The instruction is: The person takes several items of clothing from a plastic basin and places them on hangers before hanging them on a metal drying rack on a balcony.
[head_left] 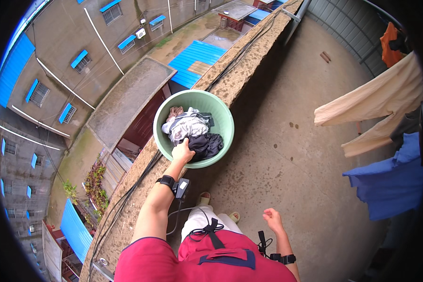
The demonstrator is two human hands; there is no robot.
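A round green plastic basin (220, 118) rests on top of the parapet wall. Inside it lie a bunched white garment (188, 127), a black garment (206, 145) and a brownish cloth (175, 112). My left hand (182, 152) reaches over the near rim and grips the black garment; most of its fingers are hidden. My right hand (273, 219) hangs at my right side, holding nothing, its fingers loosely bent. A black strap with a small device (180, 187) is on my left forearm, and a black band (287, 259) circles my right wrist.
The rough parapet (253, 60) runs diagonally, with black cables (127, 197) along it and a long drop to buildings beyond. On the right hang beige trousers (370, 95), a blue garment (391, 179) and an orange one (389, 46). A brick piece (325, 57) lies on the concrete floor.
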